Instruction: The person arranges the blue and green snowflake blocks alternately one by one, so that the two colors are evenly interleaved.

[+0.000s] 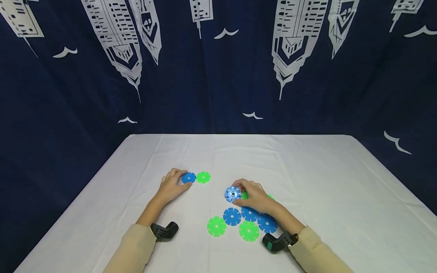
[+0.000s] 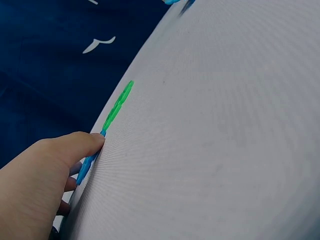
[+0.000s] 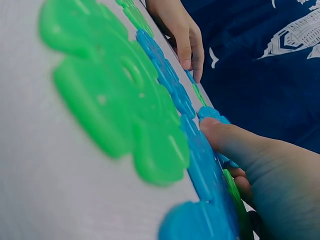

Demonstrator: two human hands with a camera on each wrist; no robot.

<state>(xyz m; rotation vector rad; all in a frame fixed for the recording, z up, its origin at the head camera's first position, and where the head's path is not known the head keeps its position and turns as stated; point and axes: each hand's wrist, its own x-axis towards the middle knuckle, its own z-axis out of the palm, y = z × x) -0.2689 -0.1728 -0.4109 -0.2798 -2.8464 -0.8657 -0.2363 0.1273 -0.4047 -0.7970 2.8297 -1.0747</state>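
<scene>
On the left, my left hand (image 1: 172,186) pinches a blue notched plastic disc (image 1: 188,178) between thumb and fingers, flat at the tabletop. A green notched disc (image 1: 203,177) meets its right edge; whether the two are joined I cannot tell. Nearer the middle, my right hand (image 1: 254,196) grips another blue notched disc (image 1: 232,194) by its edge, and light glints off its face. In the right wrist view the thumb (image 3: 220,135) presses that disc's near side. A green disc (image 1: 244,195) shows partly beneath the right hand, and another green edge (image 1: 271,197) peeks out behind it.
Just below the right hand lie several loose discs, among them a blue one (image 1: 232,217), a green one (image 1: 216,226) and another green one (image 1: 249,231). A white cloth (image 1: 170,151) covers the table. Behind it hangs a dark blue printed curtain (image 1: 211,87).
</scene>
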